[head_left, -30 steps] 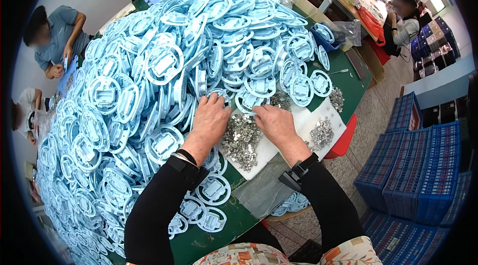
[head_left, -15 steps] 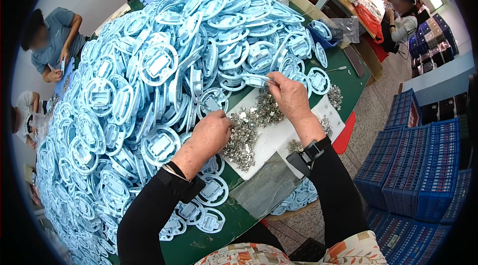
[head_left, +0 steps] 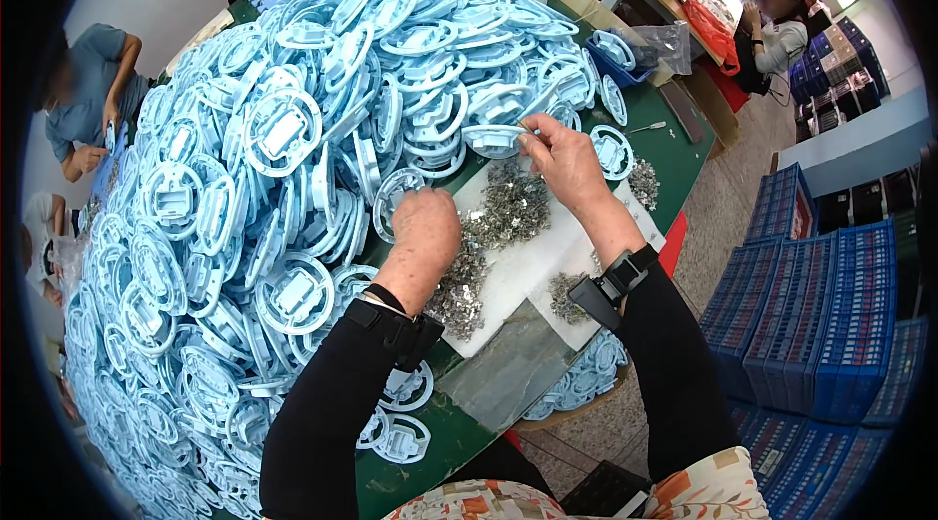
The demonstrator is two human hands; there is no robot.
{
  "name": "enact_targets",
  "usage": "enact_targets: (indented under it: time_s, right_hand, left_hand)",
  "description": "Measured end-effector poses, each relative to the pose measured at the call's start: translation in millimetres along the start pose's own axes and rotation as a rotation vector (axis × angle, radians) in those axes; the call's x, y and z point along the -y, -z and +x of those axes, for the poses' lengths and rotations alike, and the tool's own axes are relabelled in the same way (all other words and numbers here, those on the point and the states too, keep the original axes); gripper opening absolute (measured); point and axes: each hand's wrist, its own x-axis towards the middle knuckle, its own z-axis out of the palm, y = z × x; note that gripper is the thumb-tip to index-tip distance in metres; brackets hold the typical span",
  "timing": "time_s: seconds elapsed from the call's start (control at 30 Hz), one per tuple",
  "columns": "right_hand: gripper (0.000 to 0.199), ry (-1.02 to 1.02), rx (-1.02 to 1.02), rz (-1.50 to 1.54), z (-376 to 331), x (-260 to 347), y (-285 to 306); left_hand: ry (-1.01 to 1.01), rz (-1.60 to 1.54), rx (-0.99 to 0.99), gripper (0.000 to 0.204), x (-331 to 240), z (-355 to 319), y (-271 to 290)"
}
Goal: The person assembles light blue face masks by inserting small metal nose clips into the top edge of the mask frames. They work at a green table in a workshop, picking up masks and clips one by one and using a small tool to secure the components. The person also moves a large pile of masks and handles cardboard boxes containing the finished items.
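My right hand (head_left: 564,166) pinches the rim of a light blue round plastic part (head_left: 491,140), held edge-on above the far end of the metal pieces. My left hand (head_left: 426,235) is closed, its fingers curled down and mostly hidden behind its back. It overlaps the edge of another blue ring-shaped part (head_left: 388,202) at the border of the heap; whether it grips that ring or a small piece cannot be made out. Small silvery metal pieces (head_left: 508,210) lie heaped between my hands on a white sheet (head_left: 503,290).
A tall heap of blue parts (head_left: 293,217) covers the left and middle of the green table (head_left: 674,168). A small screwdriver (head_left: 649,127) and a blue bin (head_left: 618,70) lie at right. Stacked blue trays (head_left: 821,325) stand on the floor. Other people work around the table.
My left hand has moved from the metal pieces to the edge of the blue heap. The right hand still holds its part, now turned flatter. The whole view has shifted slightly.
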Motion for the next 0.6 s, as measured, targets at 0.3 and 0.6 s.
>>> enact_targets:
  time_s: [0.3, 0.6]
  right_hand:
    - [0.024, -0.124, 0.048, 0.142, 9.1, 2.5, 4.8]
    - [0.024, -0.111, 0.052, 0.119, 12.1, -4.2, 2.8]
  left_hand:
    - [-0.075, -0.165, -0.048, 0.021, -25.3, 50.1, 0.0]
    - [-0.075, -0.074, -0.152, 0.021, -15.1, 75.5, -28.0]
